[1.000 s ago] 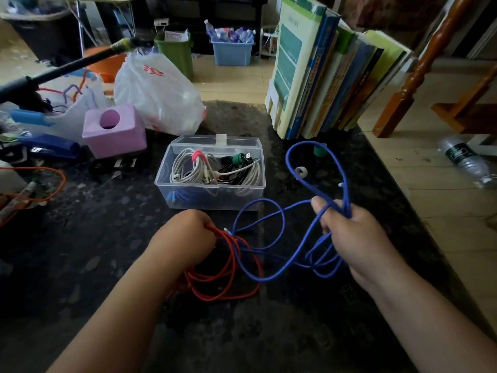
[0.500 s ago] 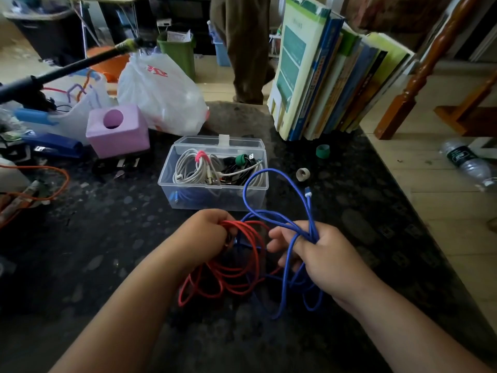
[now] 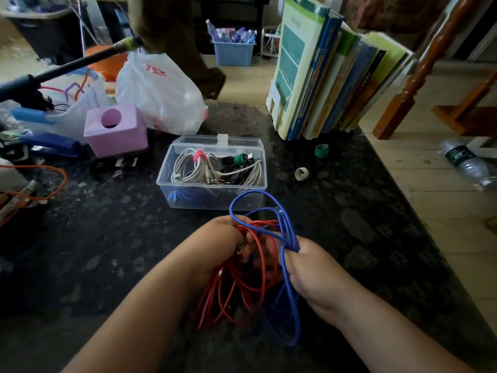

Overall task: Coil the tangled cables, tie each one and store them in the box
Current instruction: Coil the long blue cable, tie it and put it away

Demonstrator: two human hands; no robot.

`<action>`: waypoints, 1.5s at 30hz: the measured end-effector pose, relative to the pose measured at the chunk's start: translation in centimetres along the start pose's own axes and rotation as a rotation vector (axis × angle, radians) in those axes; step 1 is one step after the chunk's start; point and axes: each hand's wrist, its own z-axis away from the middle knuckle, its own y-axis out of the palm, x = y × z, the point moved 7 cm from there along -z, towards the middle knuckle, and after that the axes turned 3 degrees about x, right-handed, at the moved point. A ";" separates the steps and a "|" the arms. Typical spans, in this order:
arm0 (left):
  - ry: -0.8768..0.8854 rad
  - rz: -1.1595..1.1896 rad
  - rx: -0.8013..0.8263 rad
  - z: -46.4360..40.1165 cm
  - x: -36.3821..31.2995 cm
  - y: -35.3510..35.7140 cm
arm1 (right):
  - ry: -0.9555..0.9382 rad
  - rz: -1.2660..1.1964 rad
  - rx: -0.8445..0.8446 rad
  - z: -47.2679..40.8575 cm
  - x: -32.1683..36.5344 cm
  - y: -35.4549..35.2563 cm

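Note:
A red cable [image 3: 236,289] and a blue cable [image 3: 285,313] hang tangled together between my hands, above the dark tabletop [image 3: 107,251]. My left hand [image 3: 215,246] grips the red strands and a metal plug end. My right hand [image 3: 314,270] grips a bundle of blue loops, one loop arching up toward the box. The clear plastic box [image 3: 212,196] stands open just beyond my hands. It holds coiled white and black cables bound with pink and green ties, and a blue one underneath.
A green tie roll [image 3: 321,150] and a white tie roll [image 3: 301,174] lie right of the box. Leaning books [image 3: 322,76] stand behind. A pink holder [image 3: 115,130], white bags [image 3: 161,95] and orange wire [image 3: 40,181] sit left. A person's legs [image 3: 172,44] pass behind the table.
My right hand has drawn in close to my left and both have lifted slightly. The blue loops are gathered tighter against the red cable. The person behind the table has walked leftward.

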 end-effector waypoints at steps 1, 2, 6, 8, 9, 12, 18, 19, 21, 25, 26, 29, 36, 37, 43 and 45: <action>-0.006 0.009 0.022 0.0 0.1 0.2 | 0.006 -0.029 0.010 0.0 -0.2 0.1; -0.009 0.007 0.047 0.1 0.1 0.4 | 0.002 -0.071 0.016 -0.1 -0.2 0.2; -0.008 -0.032 0.024 0.0 -0.2 0.3 | -0.041 -0.190 -0.033 -0.1 0.3 -0.1; 0.002 -0.048 -0.113 -0.2 -0.7 -1.6 | -0.080 -0.198 -0.009 0.1 1.0 -0.1; 0.019 -0.091 -0.194 -0.2 -1.0 -3.1 | -0.099 -0.252 0.040 0.3 1.6 0.0; 0.055 -0.277 -0.488 0.3 -1.8 -8.6 | -0.181 -0.403 0.050 0.6 4.0 -1.6; 0.013 -0.497 -0.731 2.6 -2.1 -13.7 | -0.279 -0.587 -0.017 1.6 7.5 -5.8; 0.006 -0.534 -0.745 2.8 -2.2 -13.9 | -0.285 -0.584 0.006 1.7 7.7 -6.0; 0.008 -0.533 -0.727 2.4 -2.1 -13.6 | -0.292 -0.567 0.044 1.7 7.7 -5.7; 0.054 -0.452 -0.649 1.4 -1.9 -12.0 | -0.232 -0.477 -0.053 1.3 6.6 -5.4; 0.061 -0.434 -0.633 1.2 -1.9 -11.7 | -0.204 -0.423 -0.081 1.1 6.2 -5.4; 0.056 -0.385 -0.596 0.9 -1.8 -11.1 | -0.173 -0.215 -0.135 0.8 5.4 -5.4; 0.031 -0.377 -0.567 1.5 -2.2 -10.5 | -0.025 0.598 -0.198 -0.4 3.1 -7.8; 0.030 -0.359 -0.560 1.4 -2.1 -10.4 | 0.049 0.632 -0.175 -0.6 2.5 -8.2; 0.092 -0.162 -0.469 1.0 -2.1 -9.4 | -0.065 0.777 -0.597 0.8 5.5 -9.5; 0.078 -0.142 -0.459 1.0 -1.9 -9.2 | -0.527 0.900 -0.692 3.3 8.1 -5.8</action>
